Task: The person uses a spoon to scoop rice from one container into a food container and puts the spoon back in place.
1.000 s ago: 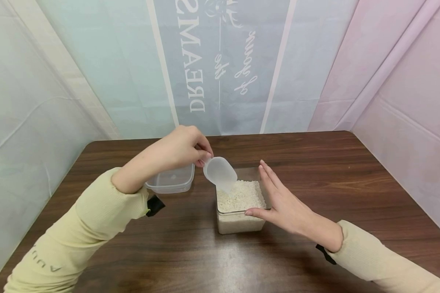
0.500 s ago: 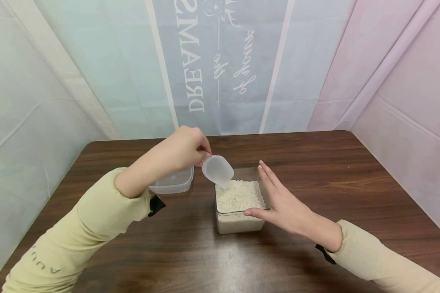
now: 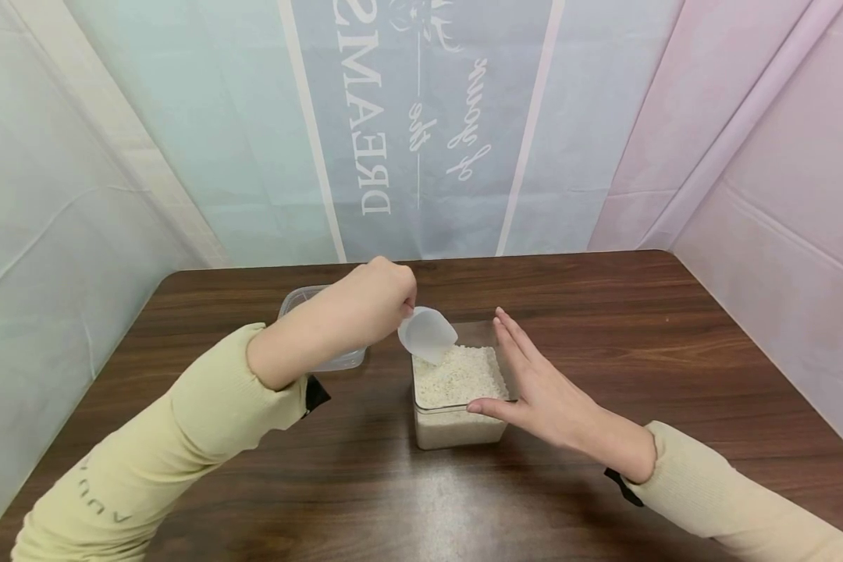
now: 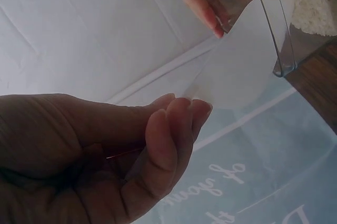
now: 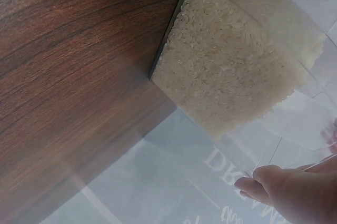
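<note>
Head view: translucent white scoop (image 3: 427, 334) pinched in left hand (image 3: 368, 300), tipped over clear box of rice (image 3: 458, 386) on counter (image 3: 604, 328); right hand (image 3: 541, 390) flat, fingers straight, against box side.

Left wrist view: curled fingers (image 4: 174, 129) holding scoop (image 4: 239, 71).

Right wrist view: rice (image 5: 231, 71) heaped against the clear wall.

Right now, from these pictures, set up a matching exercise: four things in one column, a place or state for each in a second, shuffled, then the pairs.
Things:
1. left hand
2. right hand
3. rice container
4. empty container

Places or states:
A. sits on the table mostly behind the left forearm
B. pinches the scoop
C. filled with white rice
D. flat, fingers straight, against the rice container's side

Pairs: 1-B, 2-D, 3-C, 4-A
</note>
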Action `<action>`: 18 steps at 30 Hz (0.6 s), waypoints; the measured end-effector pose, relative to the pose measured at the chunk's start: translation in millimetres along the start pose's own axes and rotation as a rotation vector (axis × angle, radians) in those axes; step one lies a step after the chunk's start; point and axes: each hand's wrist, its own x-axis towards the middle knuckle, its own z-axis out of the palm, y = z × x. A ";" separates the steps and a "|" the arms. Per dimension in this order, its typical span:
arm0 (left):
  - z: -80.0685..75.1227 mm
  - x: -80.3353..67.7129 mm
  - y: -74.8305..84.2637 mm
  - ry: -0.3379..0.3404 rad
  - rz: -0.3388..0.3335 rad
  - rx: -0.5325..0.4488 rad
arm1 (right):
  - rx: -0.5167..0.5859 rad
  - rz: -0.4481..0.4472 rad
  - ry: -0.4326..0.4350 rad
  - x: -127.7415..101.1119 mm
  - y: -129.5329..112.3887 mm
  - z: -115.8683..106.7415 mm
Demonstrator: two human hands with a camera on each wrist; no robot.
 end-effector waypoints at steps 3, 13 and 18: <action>1.6 3.1 2.1 -0.009 -0.009 0.015 | 0.005 0.003 -0.004 0.5 -0.3 -1.0; 4.1 12.0 2.6 0.022 0.016 0.058 | 0.010 0.011 -0.010 2.7 -1.2 -4.1; 5.3 15.2 3.5 -0.045 0.012 0.084 | 0.008 0.006 -0.007 4.0 -2.0 -5.9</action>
